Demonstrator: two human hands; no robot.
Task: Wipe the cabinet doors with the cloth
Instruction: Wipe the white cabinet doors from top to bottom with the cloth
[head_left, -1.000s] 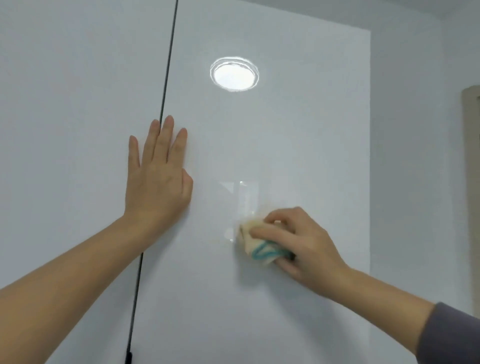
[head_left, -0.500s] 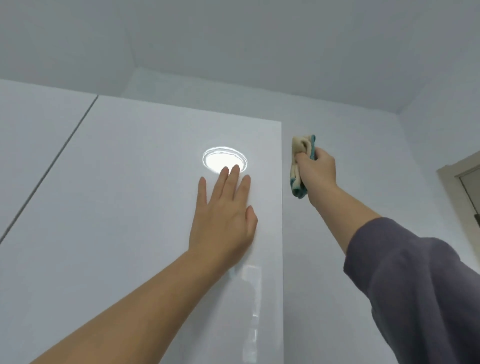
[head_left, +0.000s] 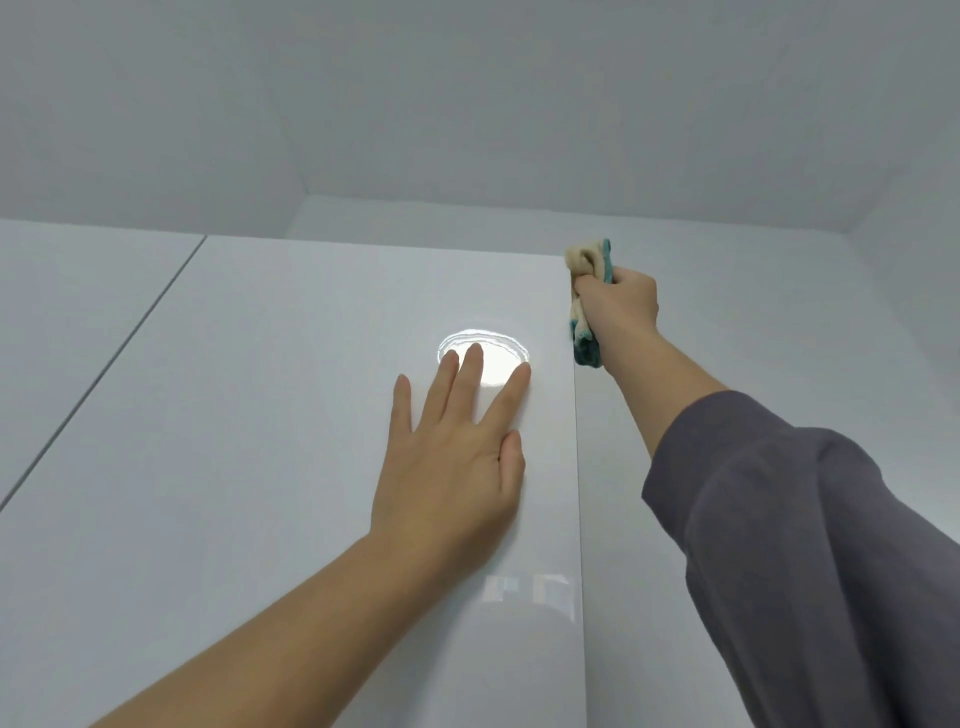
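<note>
I find no legible text, label, brand, number or sign in the head view. Checked the glossy cabinet door (head_left: 270, 415) across the middle of the frame and the cloth (head_left: 589, 260) at upper right: no readable marks on either.

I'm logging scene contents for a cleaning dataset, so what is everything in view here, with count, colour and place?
glossy white cabinet doors: two, white, across the left and centre, split by a dark seam at left
crumpled cream cloth with teal trim: one, cream and teal, at the right door's right edge near its top corner
round light reflection: one, bright white, on the right door, partly behind the fingertips
ceiling: one, pale grey, across the top
wall: one, pale grey, right of the doors
left hand: one, bare, flat on the right door, fingers straight
right hand: one, gripping the cloth
long sleeve: one, dark grey, on the right arm
</note>
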